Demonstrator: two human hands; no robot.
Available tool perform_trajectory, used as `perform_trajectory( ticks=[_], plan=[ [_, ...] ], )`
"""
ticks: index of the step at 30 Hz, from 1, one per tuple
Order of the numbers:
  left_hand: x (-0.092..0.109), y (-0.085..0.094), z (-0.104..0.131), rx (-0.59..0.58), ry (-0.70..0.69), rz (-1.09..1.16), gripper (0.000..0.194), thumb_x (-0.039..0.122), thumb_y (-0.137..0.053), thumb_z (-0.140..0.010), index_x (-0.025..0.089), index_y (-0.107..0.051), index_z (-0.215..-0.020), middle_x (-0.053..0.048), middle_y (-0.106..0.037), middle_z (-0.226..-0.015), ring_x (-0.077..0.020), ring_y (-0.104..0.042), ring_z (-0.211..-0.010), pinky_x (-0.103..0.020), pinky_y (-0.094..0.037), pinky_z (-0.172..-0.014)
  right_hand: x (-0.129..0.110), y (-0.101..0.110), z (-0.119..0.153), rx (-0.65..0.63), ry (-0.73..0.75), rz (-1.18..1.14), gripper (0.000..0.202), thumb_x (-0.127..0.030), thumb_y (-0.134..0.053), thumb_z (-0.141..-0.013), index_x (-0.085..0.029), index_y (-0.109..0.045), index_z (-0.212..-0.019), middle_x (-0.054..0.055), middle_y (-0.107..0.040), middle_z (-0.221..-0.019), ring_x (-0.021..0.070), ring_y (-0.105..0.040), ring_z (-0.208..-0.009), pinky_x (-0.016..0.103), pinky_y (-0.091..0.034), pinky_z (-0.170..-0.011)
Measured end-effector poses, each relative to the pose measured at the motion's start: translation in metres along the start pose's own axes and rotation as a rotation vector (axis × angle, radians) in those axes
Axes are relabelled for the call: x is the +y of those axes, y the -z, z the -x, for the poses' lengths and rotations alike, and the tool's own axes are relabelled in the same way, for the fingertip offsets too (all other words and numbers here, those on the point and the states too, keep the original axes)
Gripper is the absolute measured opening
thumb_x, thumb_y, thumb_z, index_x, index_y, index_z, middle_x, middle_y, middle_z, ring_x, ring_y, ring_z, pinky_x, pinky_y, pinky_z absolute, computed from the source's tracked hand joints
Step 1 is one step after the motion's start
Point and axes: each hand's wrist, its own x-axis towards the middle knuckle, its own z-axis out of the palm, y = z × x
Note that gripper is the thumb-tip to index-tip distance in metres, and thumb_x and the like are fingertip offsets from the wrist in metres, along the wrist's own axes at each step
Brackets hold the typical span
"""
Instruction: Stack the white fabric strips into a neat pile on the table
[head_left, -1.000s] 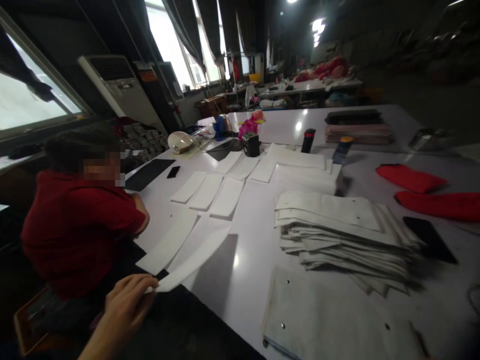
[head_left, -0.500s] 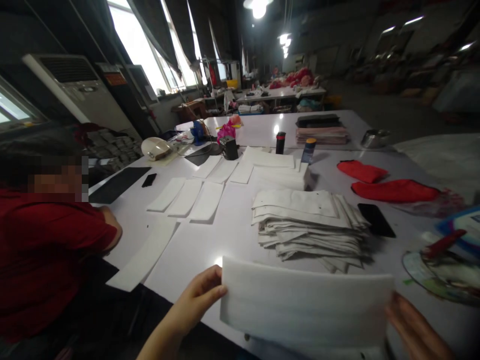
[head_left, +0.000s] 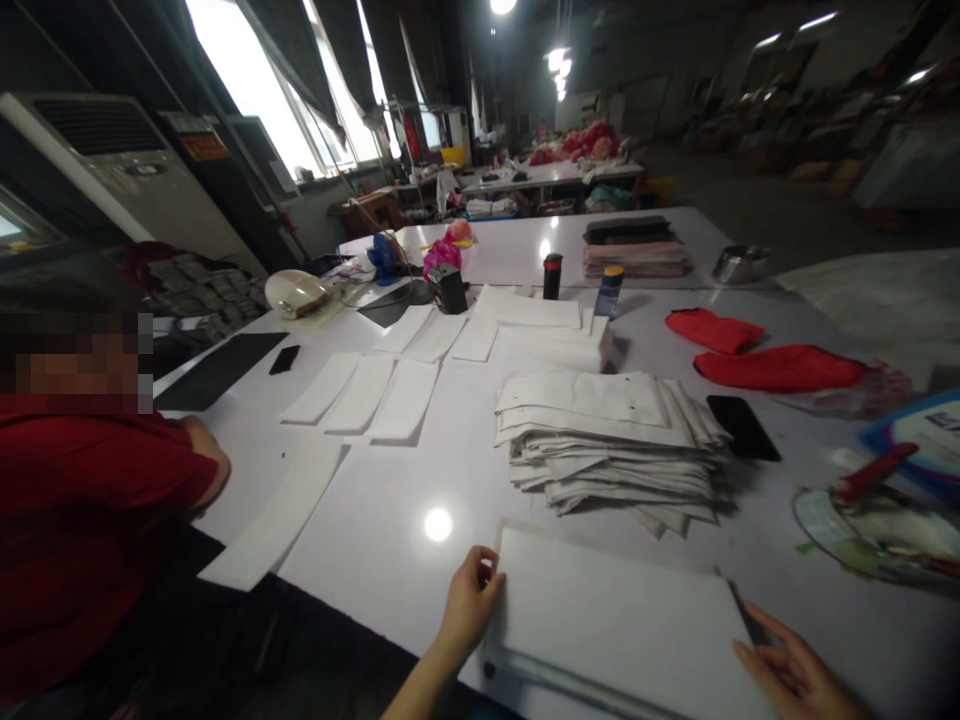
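**White sheet flat at the near table edge**

We see the white sheet (head_left: 615,625) lying on the table (head_left: 390,510), just before the stack of grey pieces (head_left: 607,440). The left hand (head_left: 471,600) pinches its left edge; the right hand (head_left: 787,672) rests, fingers spread, at its right corner.

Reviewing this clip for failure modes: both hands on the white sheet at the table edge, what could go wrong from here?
1. The white sheet lies on a panel close to the table's near edge; with only the left hand and right hand at its ends, it may shift askew.
2. The fabric stack just behind is ragged and could get nudged.
3. The black phone beside that stack might get knocked.
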Motion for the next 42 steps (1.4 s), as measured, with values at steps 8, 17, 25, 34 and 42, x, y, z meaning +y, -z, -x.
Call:
perform_trajectory(
  ticks=[8,17,25,34,42],
  plan=[
    [-0.006,-0.003,-0.006,-0.026,-0.026,-0.101,0.015,0.028,-0.052,-0.075,0.021,-0.053,-0.089,0.003,-0.057,-0.067,-0.0149,-0.054,-0.063,-0.026,-0.04,-0.062,0.009,-0.004,0.001,-0.135,-0.061,-0.133,0.056,-0.058,-0.068,-0.059,-0.024,-0.059,-0.102,0.003,-0.067,-0.074,0.0269,-0.066,-0.071,0.033,-0.053,-0.063],
    [-0.01,-0.004,-0.008,-0.062,-0.015,-0.132,0.025,0.041,-0.053,-0.075,0.021,-0.053,-0.09,0.002,-0.06,-0.066,-0.0173,-0.055,-0.063,-0.027,-0.041,-0.062,0.025,-0.016,0.002,-0.12,0.001,-0.067,0.05,-0.061,-0.057,-0.07,-0.022,-0.057,-0.102,0.003,-0.065,-0.076,0.024,-0.063,-0.07,0.032,-0.049,-0.064],
    [-0.013,-0.006,-0.01,-0.058,-0.032,-0.174,0.024,0.04,-0.052,-0.077,0.022,-0.054,-0.092,0.002,-0.063,-0.068,-0.0176,-0.058,-0.064,-0.027,-0.042,-0.062,0.029,-0.018,0.001,-0.129,-0.013,-0.046,0.047,-0.059,-0.055,-0.073,-0.023,-0.057,-0.103,0.003,-0.066,-0.078,0.0239,-0.063,-0.07,0.032,-0.047,-0.061],
    [-0.013,-0.011,-0.005,-0.033,-0.186,-0.427,0.046,0.028,-0.045,-0.084,0.02,-0.044,-0.129,-0.003,-0.062,-0.086,-0.0171,-0.06,-0.069,-0.03,-0.047,-0.067,0.026,-0.022,0.0,-0.108,-0.003,0.052,0.05,-0.062,-0.053,-0.07,-0.022,-0.057,-0.101,0.002,-0.065,-0.075,0.0232,-0.061,-0.066,0.032,-0.045,-0.061],
    [-0.016,-0.012,-0.012,-0.118,-0.392,-0.548,0.058,0.013,-0.036,-0.085,0.027,-0.037,-0.141,-0.006,-0.056,-0.1,-0.0158,-0.059,-0.079,-0.031,-0.05,-0.077,0.025,-0.022,-0.001,-0.096,0.015,0.08,0.05,-0.062,-0.051,-0.071,-0.023,-0.056,-0.102,0.003,-0.065,-0.078,0.023,-0.061,-0.069,0.033,-0.045,-0.062]
  ],
)
